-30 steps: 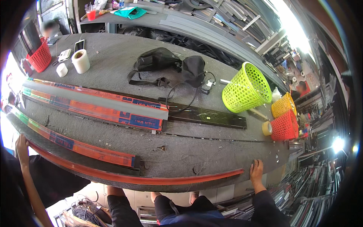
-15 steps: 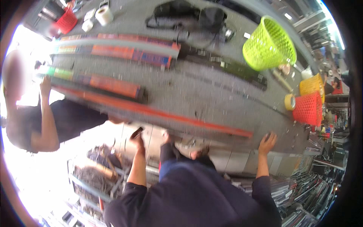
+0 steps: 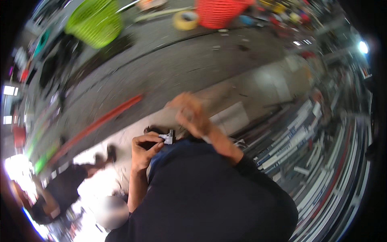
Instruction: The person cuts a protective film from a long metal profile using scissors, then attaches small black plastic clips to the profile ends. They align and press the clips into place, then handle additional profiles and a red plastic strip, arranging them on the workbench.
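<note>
Your left hand [image 3: 146, 149] pinched a small grey piece [image 3: 167, 138] beyond the worktop's [image 3: 173, 66] near edge; steadiness seemed best. Right hand [image 3: 191, 115] blurred, grip unclear.

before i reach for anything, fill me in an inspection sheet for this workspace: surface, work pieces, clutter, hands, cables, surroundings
Surface: grey bench, small loose bits on it
Work pieces: small grey piece, off the bench; long red strip near the bench's edge
Clutter: green basket, red basket, yellow tape roll
Hands: left hand pinches the small grey piece; right hand blurred, grip unclear
Cables: nothing seen
Surroundings: another person at lower left; long bars piled at right
</note>
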Demonstrator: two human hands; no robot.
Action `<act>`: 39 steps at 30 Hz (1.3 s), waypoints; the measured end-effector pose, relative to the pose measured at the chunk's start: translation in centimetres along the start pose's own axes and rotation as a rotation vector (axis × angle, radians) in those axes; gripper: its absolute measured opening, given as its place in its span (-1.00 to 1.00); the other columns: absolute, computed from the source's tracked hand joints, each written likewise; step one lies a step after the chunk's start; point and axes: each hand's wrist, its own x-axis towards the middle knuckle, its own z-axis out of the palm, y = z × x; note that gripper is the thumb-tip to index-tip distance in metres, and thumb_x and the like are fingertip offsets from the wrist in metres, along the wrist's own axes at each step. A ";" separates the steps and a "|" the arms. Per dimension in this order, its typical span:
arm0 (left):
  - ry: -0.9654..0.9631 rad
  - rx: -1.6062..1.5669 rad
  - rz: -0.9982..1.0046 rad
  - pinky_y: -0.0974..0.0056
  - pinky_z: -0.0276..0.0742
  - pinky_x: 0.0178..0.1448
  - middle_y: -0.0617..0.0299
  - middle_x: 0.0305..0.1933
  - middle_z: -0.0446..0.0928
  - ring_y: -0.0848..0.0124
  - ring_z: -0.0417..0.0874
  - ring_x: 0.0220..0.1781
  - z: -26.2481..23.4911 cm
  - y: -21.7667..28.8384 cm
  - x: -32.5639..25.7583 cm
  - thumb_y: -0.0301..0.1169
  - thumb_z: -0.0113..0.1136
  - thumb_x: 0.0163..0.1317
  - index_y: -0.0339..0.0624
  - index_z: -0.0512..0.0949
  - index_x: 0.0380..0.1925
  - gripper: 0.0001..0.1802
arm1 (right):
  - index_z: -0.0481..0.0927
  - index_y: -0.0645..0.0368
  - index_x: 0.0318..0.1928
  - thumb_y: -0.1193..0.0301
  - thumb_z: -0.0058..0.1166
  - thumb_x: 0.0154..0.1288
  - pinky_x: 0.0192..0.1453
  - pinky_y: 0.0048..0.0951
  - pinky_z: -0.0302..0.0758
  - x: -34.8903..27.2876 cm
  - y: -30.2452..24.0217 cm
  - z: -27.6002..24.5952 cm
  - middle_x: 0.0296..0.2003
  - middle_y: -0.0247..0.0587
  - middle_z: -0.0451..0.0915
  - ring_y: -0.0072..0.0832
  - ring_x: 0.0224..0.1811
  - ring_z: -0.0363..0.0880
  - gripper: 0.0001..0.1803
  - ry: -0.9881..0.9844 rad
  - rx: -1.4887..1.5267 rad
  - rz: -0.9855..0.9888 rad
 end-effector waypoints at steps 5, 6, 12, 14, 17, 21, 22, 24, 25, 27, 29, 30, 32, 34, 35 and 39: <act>-0.269 0.069 -0.209 0.32 0.69 0.14 0.21 0.00 0.81 0.47 0.75 -0.05 11.8 -3.2 9.3 -0.64 0.64 0.36 -0.34 0.85 0.05 -0.72 | 0.80 0.28 -0.10 0.28 0.38 0.67 -0.19 -0.30 0.59 -5.7 -4.4 -9.7 -0.28 -0.12 0.80 -0.42 -0.30 0.72 -0.73 0.210 0.137 0.401; -0.326 0.200 -0.223 0.32 0.70 0.13 0.24 0.01 0.81 0.49 0.74 -0.06 13.7 -3.6 10.5 -0.61 0.66 0.35 -0.33 0.84 0.07 -0.69 | 0.77 0.30 -0.15 0.28 0.41 0.66 -0.21 -0.28 0.59 -6.6 -3.8 -11.1 -0.33 -0.10 0.77 -0.41 -0.33 0.71 -0.70 0.271 0.074 0.489; -0.640 0.482 -0.189 0.33 0.65 0.03 0.37 -0.06 0.78 0.55 0.66 -0.14 24.3 -7.6 20.0 -0.47 0.79 0.27 -0.25 0.82 0.15 -0.53 | 0.69 0.33 -0.29 0.25 0.49 0.62 -0.29 -0.25 0.56 -10.3 2.0 -17.8 -0.44 -0.14 0.75 -0.59 -0.38 0.64 -0.59 0.691 -0.055 0.837; -0.701 0.548 -0.209 0.35 0.57 -0.08 0.39 -0.09 0.76 0.56 0.59 -0.20 27.7 -9.3 23.7 -0.43 0.81 0.27 -0.29 0.82 0.12 -0.54 | 0.68 0.30 -0.33 0.21 0.48 0.65 -0.29 -0.30 0.54 -10.8 4.3 -20.8 -0.47 -0.24 0.71 -0.62 -0.38 0.60 -0.55 0.769 -0.032 0.874; -0.846 0.591 0.034 0.36 0.47 -0.17 0.40 -0.17 0.74 0.58 0.53 -0.25 33.0 -11.2 29.5 -0.35 0.80 0.31 -0.34 0.83 0.04 -0.58 | 0.66 0.25 -0.33 0.12 0.40 0.72 -0.35 -0.37 0.49 -10.8 7.5 -26.1 -0.52 -0.33 0.63 -0.64 -0.46 0.54 -0.50 0.827 -0.106 0.933; -0.823 0.510 -0.162 0.31 0.47 -0.19 0.41 -0.34 0.66 0.59 0.52 -0.29 39.6 -11.8 36.2 -0.22 0.66 0.50 -0.35 0.83 -0.03 -0.64 | 0.72 0.12 -0.09 -0.05 0.10 0.88 -0.33 -0.42 0.59 -9.9 11.4 -33.9 -0.40 -0.36 0.70 -0.63 -0.40 0.65 -0.50 0.822 0.383 1.211; -0.773 0.448 -0.223 0.31 0.47 -0.20 0.42 -0.34 0.66 0.60 0.52 -0.29 40.9 -11.9 37.7 -0.20 0.61 0.54 -0.34 0.82 -0.06 -0.64 | 0.73 0.14 -0.02 -0.07 0.05 0.89 -0.31 -0.41 0.63 -9.7 12.5 -35.9 -0.35 -0.31 0.74 -0.59 -0.37 0.68 -0.48 0.770 0.453 1.151; -0.665 0.364 -0.342 0.30 0.46 -0.21 0.44 -0.33 0.65 0.61 0.52 -0.31 42.6 -12.1 40.7 -0.15 0.52 0.64 -0.32 0.79 -0.13 -0.62 | 0.74 0.18 0.12 -0.11 -0.06 0.92 -0.26 -0.39 0.69 -9.2 14.7 -39.9 -0.24 -0.21 0.82 -0.52 -0.32 0.76 -0.41 0.701 0.696 1.145; -0.616 0.368 -0.320 0.33 0.46 -0.24 0.50 -0.34 0.61 0.64 0.52 -0.30 43.5 -12.5 42.2 -0.09 0.39 0.73 -0.29 0.75 -0.20 -0.56 | 0.72 0.22 0.27 -0.17 -0.16 0.92 -0.18 -0.39 0.75 -9.0 15.9 -42.3 -0.09 -0.09 0.86 -0.45 -0.17 0.83 -0.31 0.579 0.473 1.076; -0.571 0.225 -0.329 0.36 0.53 -0.28 0.45 -0.35 0.61 0.62 0.60 -0.35 44.6 -13.1 44.9 -0.06 0.30 0.79 -0.22 0.68 -0.16 -0.56 | 0.73 0.29 0.29 0.07 0.06 0.89 0.10 -0.29 0.78 -8.2 19.2 -47.7 0.00 -0.10 0.86 -0.38 0.05 0.84 -0.51 0.488 0.104 1.033; -0.519 0.124 -0.359 0.36 0.64 -0.27 0.36 -0.33 0.69 0.59 0.69 -0.35 45.8 -14.1 47.4 -0.05 0.27 0.81 -0.21 0.65 -0.09 -0.59 | 0.79 0.25 0.22 0.23 0.24 0.79 0.22 -0.17 0.76 -7.3 22.4 -53.9 0.01 -0.10 0.87 -0.25 0.08 0.85 -0.66 0.384 -0.213 0.916; -0.495 0.079 -0.346 0.35 0.66 -0.25 0.33 -0.31 0.71 0.58 0.72 -0.33 46.6 -14.7 48.4 -0.06 0.26 0.81 -0.21 0.64 -0.05 -0.60 | 0.82 0.21 0.17 0.29 0.32 0.71 0.23 -0.09 0.75 -6.8 23.9 -57.6 -0.01 -0.08 0.89 -0.14 0.06 0.87 -0.73 0.326 -0.361 0.830; -0.439 0.037 -0.325 0.30 0.74 -0.19 0.22 -0.21 0.78 0.49 0.79 -0.29 48.5 -16.3 49.8 -0.09 0.23 0.83 -0.21 0.60 0.02 -0.63 | 0.83 0.16 0.18 0.40 0.36 0.60 0.39 -0.03 0.69 -5.0 28.2 -65.0 0.07 -0.01 0.85 0.01 0.21 0.79 -0.75 0.097 -0.611 0.616; -0.376 0.046 -0.317 0.22 0.84 -0.13 0.05 -0.07 0.86 0.34 0.87 -0.26 51.1 -18.0 51.3 -0.12 0.18 0.85 -0.21 0.56 0.07 -0.66 | 0.83 0.14 0.19 0.46 0.37 0.53 0.52 0.03 0.60 -2.8 33.2 -71.5 0.15 -0.03 0.79 0.07 0.33 0.69 -0.72 -0.071 -0.689 0.498; -0.330 0.090 -0.352 0.18 0.85 0.05 -0.02 0.11 0.88 0.32 0.90 -0.06 52.6 -18.9 52.1 -0.18 0.17 0.85 -0.24 0.58 0.15 -0.69 | 0.81 0.14 0.23 0.46 0.42 0.49 0.53 0.06 0.59 -1.4 36.1 -74.7 0.20 -0.07 0.73 0.03 0.36 0.66 -0.66 -0.215 -0.737 0.423; -0.116 0.110 -0.154 0.20 0.71 0.39 0.10 0.27 0.83 0.41 0.78 0.30 62.0 -23.7 54.4 -0.28 0.18 0.84 -0.30 0.59 0.33 -0.67 | 0.77 0.12 0.26 0.33 0.49 0.46 0.43 0.10 0.63 1.7 45.2 -82.1 0.16 -0.14 0.70 -0.02 0.31 0.66 -0.58 -0.649 -0.689 0.243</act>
